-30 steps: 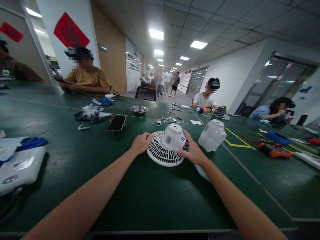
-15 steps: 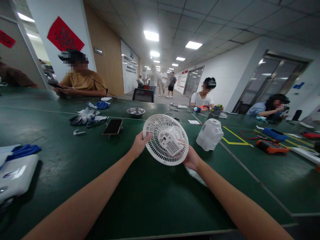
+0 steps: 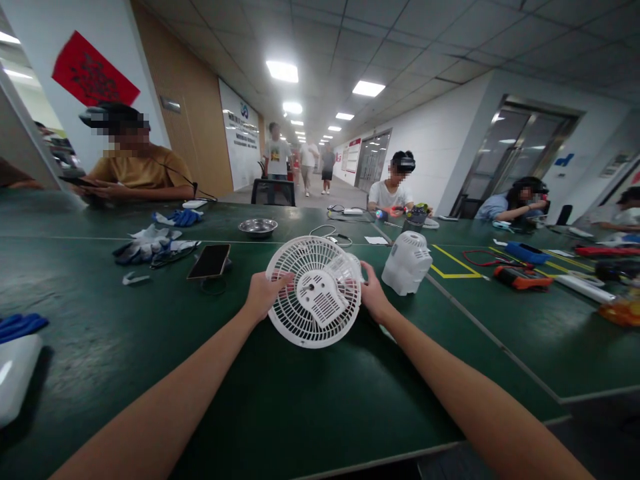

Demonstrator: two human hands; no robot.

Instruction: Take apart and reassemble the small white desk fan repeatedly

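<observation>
A round white fan grille with a slotted motor housing at its centre is held up in front of me over the green table. My left hand grips its left rim, thumb lying across the ribs. At the upper right edge, my right hand is closed around the rim, its fingers partly hidden behind the grille. Beside the right hand stands a white plastic housing on the table. A phone rests on a small stand left of the grille.
Beyond the grille sits a metal bowl. Work gloves lie at left, a white case at the near left edge. On the right are an orange multimeter and a blue tray. Co-workers sit across the table.
The grille has turned in my hands, and my right hand has shifted from its lower right rim to its upper right. My view has swung somewhat to the right.
</observation>
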